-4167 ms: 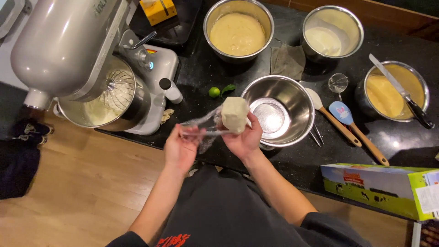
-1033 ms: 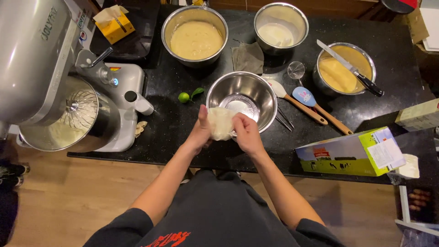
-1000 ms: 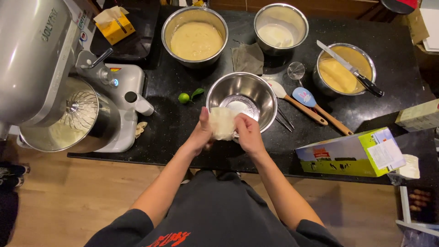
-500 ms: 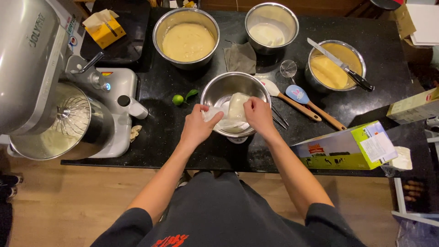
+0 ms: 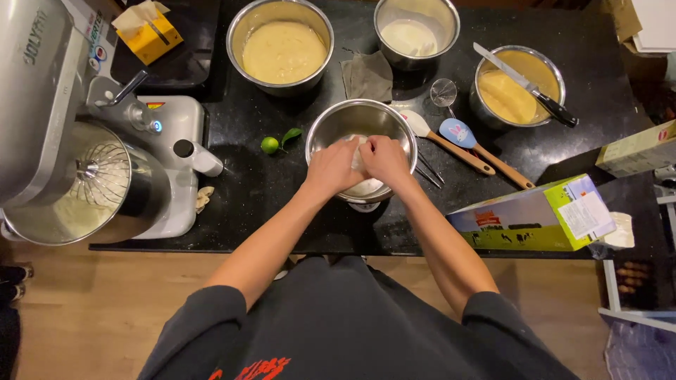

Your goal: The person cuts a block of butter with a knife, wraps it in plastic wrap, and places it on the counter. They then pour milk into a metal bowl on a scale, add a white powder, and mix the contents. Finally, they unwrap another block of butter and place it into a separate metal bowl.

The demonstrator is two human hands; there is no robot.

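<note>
Fingers of both hands curled shut on a pale block, left hand (image 5: pixel 332 167) and right hand (image 5: pixel 384 158) side by side | block (image 5: pixel 359 151) low inside the steel bowl (image 5: pixel 331 125), mostly hidden beneath the fingertips | held over the bowl, likely so bits drop in | lime (image 5: pixel 269 145) left of bowl, spatulas (image 5: pixel 458 132) right.

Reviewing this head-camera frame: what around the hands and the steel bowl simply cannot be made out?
- Pale lump in the steel bowl: mostly covered by the left hand and right hand; its shape and any wrapping cannot be told.
- Object under the bowl: only a sliver shows.
- Stand mixer: cut off by the left edge.
- Mixer bowl contents: partly hidden by the whisk.
</note>
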